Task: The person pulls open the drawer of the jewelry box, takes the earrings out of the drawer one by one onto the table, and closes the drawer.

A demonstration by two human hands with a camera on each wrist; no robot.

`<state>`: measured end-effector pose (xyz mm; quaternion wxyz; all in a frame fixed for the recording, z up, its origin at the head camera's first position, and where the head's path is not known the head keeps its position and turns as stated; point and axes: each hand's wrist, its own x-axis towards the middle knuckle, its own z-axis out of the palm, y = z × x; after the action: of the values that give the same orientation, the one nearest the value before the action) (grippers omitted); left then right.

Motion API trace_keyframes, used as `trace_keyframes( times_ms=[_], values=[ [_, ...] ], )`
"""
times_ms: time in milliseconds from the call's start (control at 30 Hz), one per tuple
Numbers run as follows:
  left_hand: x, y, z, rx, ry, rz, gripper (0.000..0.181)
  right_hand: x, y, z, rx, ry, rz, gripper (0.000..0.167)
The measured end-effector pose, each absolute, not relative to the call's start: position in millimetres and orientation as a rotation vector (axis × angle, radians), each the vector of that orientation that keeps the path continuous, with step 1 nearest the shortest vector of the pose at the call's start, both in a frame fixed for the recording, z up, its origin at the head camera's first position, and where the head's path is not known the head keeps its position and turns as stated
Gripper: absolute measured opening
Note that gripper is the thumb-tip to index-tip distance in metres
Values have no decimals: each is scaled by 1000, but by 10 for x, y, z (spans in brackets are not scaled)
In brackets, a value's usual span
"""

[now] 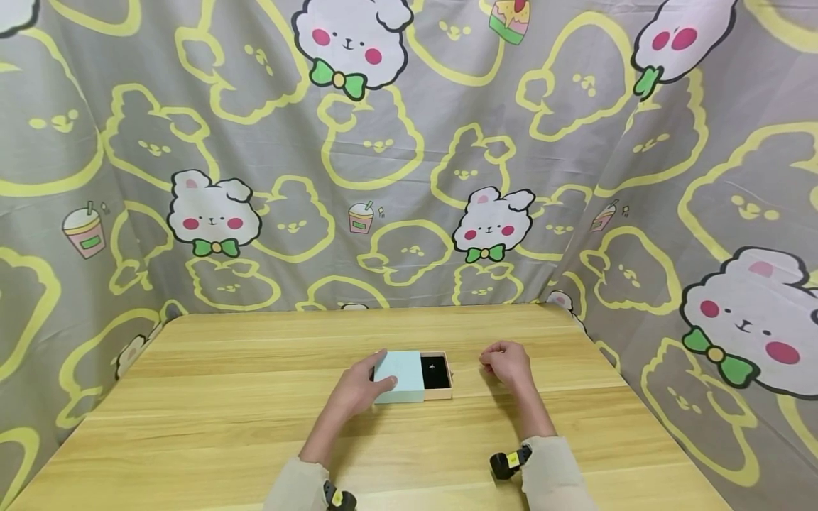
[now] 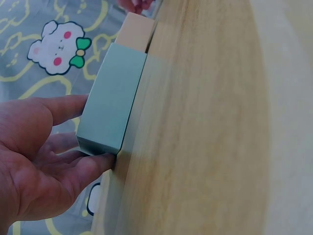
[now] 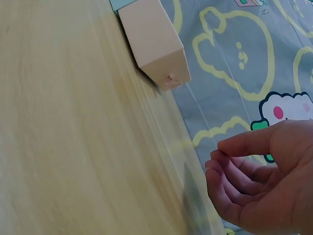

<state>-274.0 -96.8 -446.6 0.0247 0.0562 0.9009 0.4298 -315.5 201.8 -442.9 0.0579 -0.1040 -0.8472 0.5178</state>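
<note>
On the table sits a light blue box sleeve (image 1: 401,370), its pinkish inner drawer (image 1: 438,395) slid partly out to the right. Black lining (image 1: 437,380) in the drawer carries a small star-shaped silver piece (image 1: 432,367). My left hand (image 1: 358,387) grips the sleeve's left end; in the left wrist view the thumb and fingers of this hand (image 2: 46,152) hold the blue sleeve (image 2: 112,98). My right hand (image 1: 509,363) is apart from the box, right of the drawer; its fingers (image 3: 225,183) curl loosely, nothing visible between them. A small ribbon loop (image 3: 172,81) protrudes from the drawer's end.
The wooden table (image 1: 255,440) extends around the box on all sides. Grey curtains (image 1: 409,142) with rabbit prints stand behind its back edge and along the left and right sides. Each wrist bears a small black camera, as on the right wrist (image 1: 508,465).
</note>
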Motion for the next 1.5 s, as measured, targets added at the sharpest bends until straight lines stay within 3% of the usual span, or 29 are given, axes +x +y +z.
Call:
trace_keyframes(
  times_ms=[567,800,1200,1500],
  values=[
    [-2748,-965,-4462,138,2769,1345,64,-3150,2128,-4487,-302,-2730,1454,7],
    [-2742,-968,-4469,148,2766,1345,64,-3162,2146,-4532,-293,-2756,1501,21],
    [-2736,-973,-4474,158,2768,1349,63,-3143,2141,-4529,-215,-2775,1528,20],
    [-2740,-976,-4469,164,2761,1354,64,-3143,2146,-4537,-215,-2794,1472,7]
  ],
)
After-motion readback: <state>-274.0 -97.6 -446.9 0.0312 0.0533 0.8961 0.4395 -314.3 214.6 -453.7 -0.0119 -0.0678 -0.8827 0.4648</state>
